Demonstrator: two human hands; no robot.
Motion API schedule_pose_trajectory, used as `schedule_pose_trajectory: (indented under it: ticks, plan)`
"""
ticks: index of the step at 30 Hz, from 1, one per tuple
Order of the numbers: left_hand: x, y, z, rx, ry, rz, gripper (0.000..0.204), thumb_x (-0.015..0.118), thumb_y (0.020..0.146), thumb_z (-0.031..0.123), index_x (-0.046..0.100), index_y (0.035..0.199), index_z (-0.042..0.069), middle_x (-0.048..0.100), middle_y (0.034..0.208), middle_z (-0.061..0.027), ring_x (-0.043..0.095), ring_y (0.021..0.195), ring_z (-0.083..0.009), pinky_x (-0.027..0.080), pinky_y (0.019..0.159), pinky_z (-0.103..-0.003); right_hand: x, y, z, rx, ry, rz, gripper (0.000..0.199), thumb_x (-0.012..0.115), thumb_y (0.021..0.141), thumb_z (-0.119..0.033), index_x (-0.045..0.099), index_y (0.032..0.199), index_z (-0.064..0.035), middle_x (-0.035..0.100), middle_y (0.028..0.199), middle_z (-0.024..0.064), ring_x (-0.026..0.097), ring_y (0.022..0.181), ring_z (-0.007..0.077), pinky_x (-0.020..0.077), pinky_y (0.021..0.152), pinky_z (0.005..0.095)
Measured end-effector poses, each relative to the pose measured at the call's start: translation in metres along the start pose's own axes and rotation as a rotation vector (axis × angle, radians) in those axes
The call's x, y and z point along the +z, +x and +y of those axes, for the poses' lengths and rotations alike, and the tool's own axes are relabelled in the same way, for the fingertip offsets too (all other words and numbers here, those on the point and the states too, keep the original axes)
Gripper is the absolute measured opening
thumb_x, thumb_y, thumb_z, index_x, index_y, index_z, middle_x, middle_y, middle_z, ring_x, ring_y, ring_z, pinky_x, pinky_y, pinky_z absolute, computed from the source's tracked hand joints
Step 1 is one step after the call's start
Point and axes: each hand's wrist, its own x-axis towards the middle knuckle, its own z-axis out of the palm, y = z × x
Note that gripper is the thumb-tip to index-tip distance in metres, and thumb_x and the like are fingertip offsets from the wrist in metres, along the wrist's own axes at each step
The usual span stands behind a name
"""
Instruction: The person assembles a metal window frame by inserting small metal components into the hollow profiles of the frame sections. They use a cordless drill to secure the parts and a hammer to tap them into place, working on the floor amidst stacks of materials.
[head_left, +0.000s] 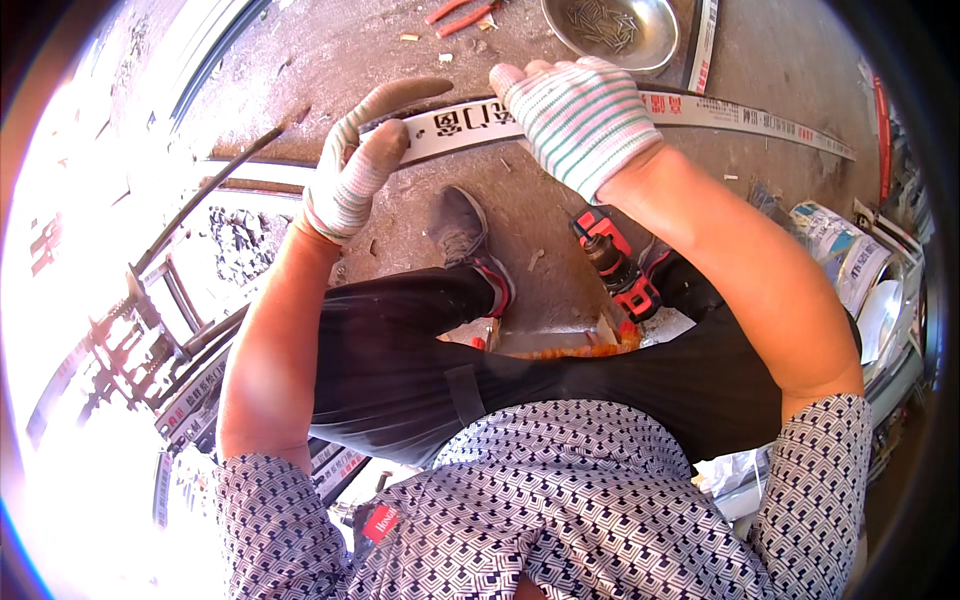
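Note:
A long, narrow profile strip (465,130) with white printed film runs across in front of me, its far right part reaching toward the right rim. My left hand (355,160), in a pale knitted glove with dirty fingertips, is at the strip's left end. The thumb lies over that end, while the fingers stretch along its far edge. My right hand (580,120), in a white glove with green stripes, is closed over the strip farther right; its palm side is hidden. Below the strip, a red and black cordless drill (615,265) lies by my right foot.
A metal bowl (650,45) of screws stands on the floor beyond my right hand, with red-handled pliers (465,18) to its left. A white bucket (845,250) is at the right. More film-covered profiles (195,410) lie at the left, partly washed out by glare. My left shoe (460,225) is between my arms.

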Motion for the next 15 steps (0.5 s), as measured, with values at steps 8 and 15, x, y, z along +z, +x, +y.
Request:
schedule_pose_trajectory:
  ticks: [8, 15]
  plan:
    - [0.0032, 0.0064, -0.0059, 0.024, 0.066, 0.065, 0.063, 0.055, 0.093, 0.044, 0.056, 0.14, 0.001, 0.068, 0.121, -0.011, 0.062, 0.112, -0.0159, 0.045, 0.103, -0.032, 0.0044, -0.0015, 0.0022, 0.022, -0.006, 0.009, 0.018, 0.055, 0.094, -0.014, 0.064, 0.108, -0.0088, 0.068, 0.085, 0.0093, 0.07, 0.083, 0.0276, 0.0541, 0.072, 0.0415]
    - [0.004, 0.0039, -0.0053, 0.046, 0.087, 0.035, 0.067, 0.059, 0.093, 0.047, 0.055, 0.14, 0.0, 0.065, 0.122, -0.0113, 0.061, 0.112, -0.0166, 0.046, 0.102, -0.033, 0.0048, -0.005, 0.0022, -0.005, -0.018, 0.06, 0.016, 0.055, 0.094, -0.015, 0.064, 0.106, -0.0096, 0.067, 0.082, 0.0083, 0.07, 0.079, 0.0268, 0.0537, 0.069, 0.0411]
